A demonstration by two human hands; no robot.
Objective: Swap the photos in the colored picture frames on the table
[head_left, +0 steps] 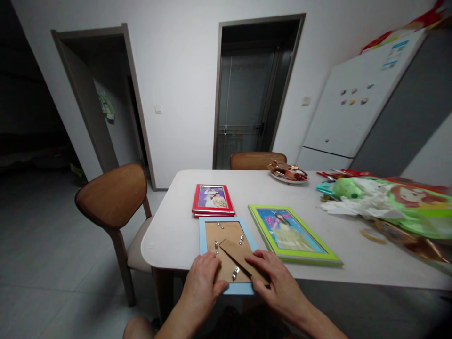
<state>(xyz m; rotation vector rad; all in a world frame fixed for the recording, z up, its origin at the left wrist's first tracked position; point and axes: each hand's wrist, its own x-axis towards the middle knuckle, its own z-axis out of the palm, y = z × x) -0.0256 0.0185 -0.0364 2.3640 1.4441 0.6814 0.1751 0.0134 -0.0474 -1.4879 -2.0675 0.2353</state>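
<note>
Frame, light blue (202, 235), lying back-up at the near edge of the white table (169, 235); its brown backing board (229, 231) is in place, with metal clips (235, 272) around it and the stand leg (235, 252) sitting at a slant across it; left hand (201, 280) is curled round the near left corner, thumb down by the bottom border; right hand (277, 278) has fingers over the lower end of the leg and thumb tucked at its edge, so it looks like a light grip, though I can't tell how hard it's squeezing.

What I'd watch, imo: the near border sits right at the table edge, so a heavy push down there could tip the thing toward the lap; levering the leg sideways could strain whatever joins it to the board; fingertips are close to those little clips too, so a slip might mean a scratch or a bent one.

Lime green frame (310, 260) lies picture-up just to the right; a wide elbow or a sudden turn could knock it; red frames (229, 200) are stacked just past the blue one, and a shove forward would bump them.
</note>
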